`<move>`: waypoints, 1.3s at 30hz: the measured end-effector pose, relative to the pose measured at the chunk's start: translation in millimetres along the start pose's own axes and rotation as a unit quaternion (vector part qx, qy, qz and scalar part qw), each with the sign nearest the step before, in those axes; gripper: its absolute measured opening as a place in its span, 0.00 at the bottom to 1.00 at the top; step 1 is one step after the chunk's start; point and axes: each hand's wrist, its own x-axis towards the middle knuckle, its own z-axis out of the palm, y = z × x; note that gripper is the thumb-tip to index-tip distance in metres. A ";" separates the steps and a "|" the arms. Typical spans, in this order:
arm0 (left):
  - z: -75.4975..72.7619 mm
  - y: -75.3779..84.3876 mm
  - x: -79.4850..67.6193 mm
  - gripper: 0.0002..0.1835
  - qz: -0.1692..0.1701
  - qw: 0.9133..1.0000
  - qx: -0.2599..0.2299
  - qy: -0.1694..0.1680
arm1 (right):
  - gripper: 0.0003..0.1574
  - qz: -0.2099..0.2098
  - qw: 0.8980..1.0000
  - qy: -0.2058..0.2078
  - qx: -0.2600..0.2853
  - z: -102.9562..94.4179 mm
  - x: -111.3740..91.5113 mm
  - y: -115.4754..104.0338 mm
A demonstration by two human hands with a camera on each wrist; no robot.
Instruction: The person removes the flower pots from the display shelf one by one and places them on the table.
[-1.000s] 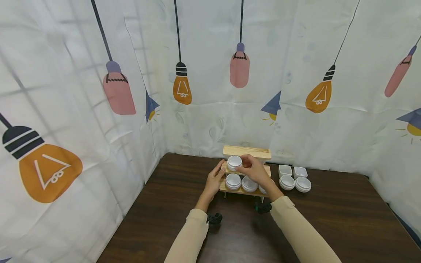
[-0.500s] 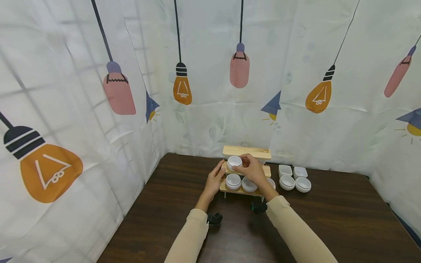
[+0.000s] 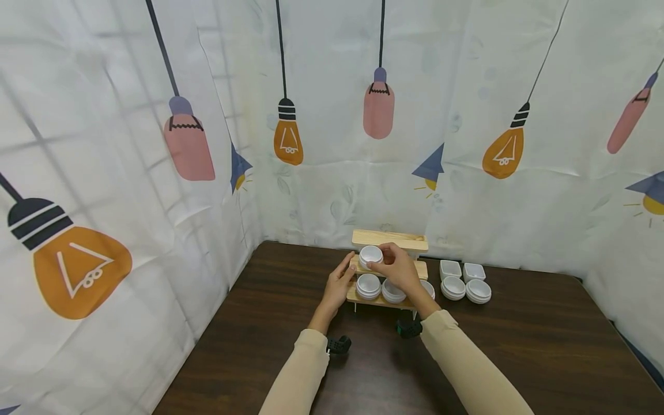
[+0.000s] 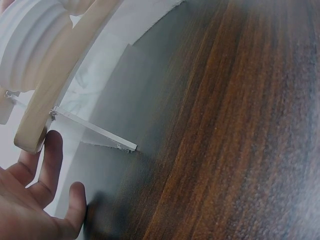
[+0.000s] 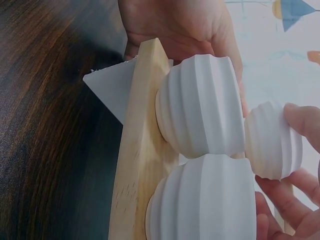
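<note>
A tiered wooden stand (image 3: 390,240) rises at the back of the table. On its middle tier, toward the left end, sits a white ribbed bowl (image 3: 370,257). My right hand (image 3: 402,270) pinches that bowl, thumb at its rim and fingers on the far side in the right wrist view. My left hand (image 3: 337,286) is at the stand's left end, fingers mostly straight; in the left wrist view a fingertip touches the end of a wooden shelf (image 4: 55,75). Several similar bowls (image 3: 368,286) line the bottom tier, the rightmost partly hidden by my right wrist.
Right of the stand, two square white dishes (image 3: 449,269) are set behind round white bowls (image 3: 478,291). The dark wooden table (image 3: 539,334) spreads around them. A white curtain (image 3: 332,190) printed with lamps hangs close behind and to the left.
My right wrist has shifted slightly left, showing more of the rightmost bottom-tier bowl. The right hand still pinches the same bowl, and the left hand stays in place.
</note>
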 end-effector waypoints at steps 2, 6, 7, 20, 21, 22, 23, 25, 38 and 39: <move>-0.1 -0.1 0.1 0.27 0.001 1.000 0.000 -0.001 | 0.36 -0.002 1.000 0.001 0.002 -0.5 -0.7 -0.3; -0.2 -0.3 -0.4 0.27 0.004 1.000 -0.001 0.003 | 0.36 -0.006 1.000 0.001 0.006 -0.8 -1.2 0.9; -0.1 -0.4 -0.5 0.27 0.005 1.000 -0.002 0.003 | 0.37 -0.006 1.000 0.001 0.007 -0.7 -1.4 1.3; -0.1 0.1 -1.1 0.27 0.004 1.000 -0.005 0.009 | 0.39 -0.009 0.999 0.013 0.035 -3.0 -5.6 5.2; -0.2 0.3 -1.1 0.27 0.004 1.000 -0.005 0.009 | 0.39 -0.009 0.999 0.015 0.038 -3.2 -6.1 5.3; -0.3 0.4 -1.1 0.27 0.003 1.000 -0.005 0.009 | 0.40 -0.009 0.999 0.018 0.039 -3.6 -6.8 5.3; -0.4 0.5 -1.2 0.27 0.003 1.000 -0.003 0.008 | 0.40 -0.010 0.999 0.018 0.041 -3.9 -7.7 4.9; -0.6 0.6 -1.3 0.27 0.001 1.000 0.000 0.008 | 0.40 -0.009 0.999 0.020 0.046 -4.9 -9.6 4.1; 0.3 0.3 -1.4 0.27 0.003 1.000 0.006 0.009 | 0.39 -0.010 0.997 0.042 0.071 -16.4 -18.8 6.3; 0.4 0.3 -1.4 0.27 0.003 1.000 0.006 0.009 | 0.40 -0.012 0.997 0.044 0.068 -17.8 -19.7 6.6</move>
